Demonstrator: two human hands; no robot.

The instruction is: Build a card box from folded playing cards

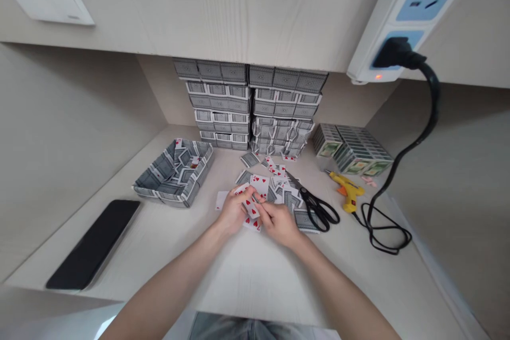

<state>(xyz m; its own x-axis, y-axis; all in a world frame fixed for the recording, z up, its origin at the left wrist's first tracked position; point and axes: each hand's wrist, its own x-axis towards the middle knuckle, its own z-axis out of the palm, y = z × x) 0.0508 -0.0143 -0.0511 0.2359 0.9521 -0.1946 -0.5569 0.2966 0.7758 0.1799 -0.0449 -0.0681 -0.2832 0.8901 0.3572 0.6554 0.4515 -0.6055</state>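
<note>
Between my two hands is a playing card (251,207) with red hearts, held over the middle of the desk. My left hand (234,209) grips its left side, fingers closed. My right hand (277,220) pinches its upper right edge; whether it also bends the card I cannot make out. Beneath and behind the hands lie several loose cards (260,185), some face up with hearts, others showing grey patterned backs. Black-handled scissors (314,207) rest on the cards just right of my right hand, blades pointing up and left.
A basket (171,196) made of folded cards stands at left, with loose cards inside. Stacked card boxes (223,101) line the back. A phone (93,244) lies front left. A yellow glue gun (348,189), its black cord (414,143) and boxed card decks (350,149) sit at right, below a power strip (414,16).
</note>
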